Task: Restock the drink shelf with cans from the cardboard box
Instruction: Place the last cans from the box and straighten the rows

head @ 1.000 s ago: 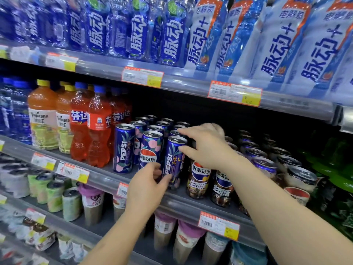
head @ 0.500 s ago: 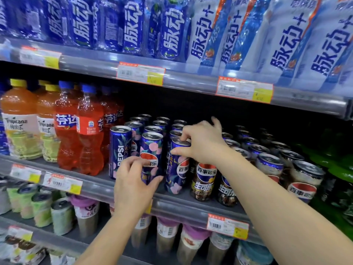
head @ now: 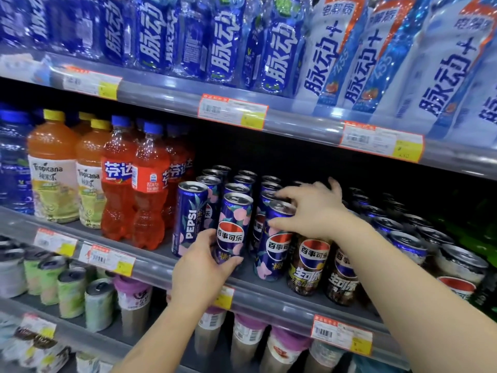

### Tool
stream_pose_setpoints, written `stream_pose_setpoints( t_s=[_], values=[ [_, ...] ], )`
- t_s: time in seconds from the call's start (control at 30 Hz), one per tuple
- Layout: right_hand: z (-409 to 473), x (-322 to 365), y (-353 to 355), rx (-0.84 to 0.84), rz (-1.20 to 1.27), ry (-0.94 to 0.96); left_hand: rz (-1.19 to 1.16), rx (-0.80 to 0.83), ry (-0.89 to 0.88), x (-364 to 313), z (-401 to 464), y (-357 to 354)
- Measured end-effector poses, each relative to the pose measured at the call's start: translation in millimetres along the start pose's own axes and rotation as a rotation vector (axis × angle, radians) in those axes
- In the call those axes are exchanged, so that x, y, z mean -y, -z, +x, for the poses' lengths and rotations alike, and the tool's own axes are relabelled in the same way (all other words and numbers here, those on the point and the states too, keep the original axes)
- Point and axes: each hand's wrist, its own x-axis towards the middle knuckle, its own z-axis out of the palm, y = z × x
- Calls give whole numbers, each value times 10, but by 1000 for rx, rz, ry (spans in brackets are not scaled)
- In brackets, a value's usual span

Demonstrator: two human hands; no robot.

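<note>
On the middle shelf [head: 269, 294], left hand [head: 201, 267] fingers curl round the front peach can [head: 233, 227]; right hand [head: 309, 208] pinches the neighbouring can [head: 277, 246] by its rim. Orange soda bottles [head: 134, 189] crowd left, darker cans [head: 309, 265] touch right, seemingly

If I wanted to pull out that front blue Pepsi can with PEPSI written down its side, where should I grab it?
Probably the upper body of the PEPSI can, from the front. It stands upright at the shelf edge, its face open toward you. Orange soda bottles crowd its left and the can held by the left hand its right, so wrap your fingers from the front.
</note>
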Motion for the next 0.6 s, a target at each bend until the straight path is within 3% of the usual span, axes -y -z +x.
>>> stream_pose_setpoints(
  t_s=[0.2,0.6],
  values=[
    [11,-4,-62,-47,133,44,3,19,7,8,30,27],
    [-51,95,-101,-114,33,-5,-16,9,-49,25,13,26]
  ],
)
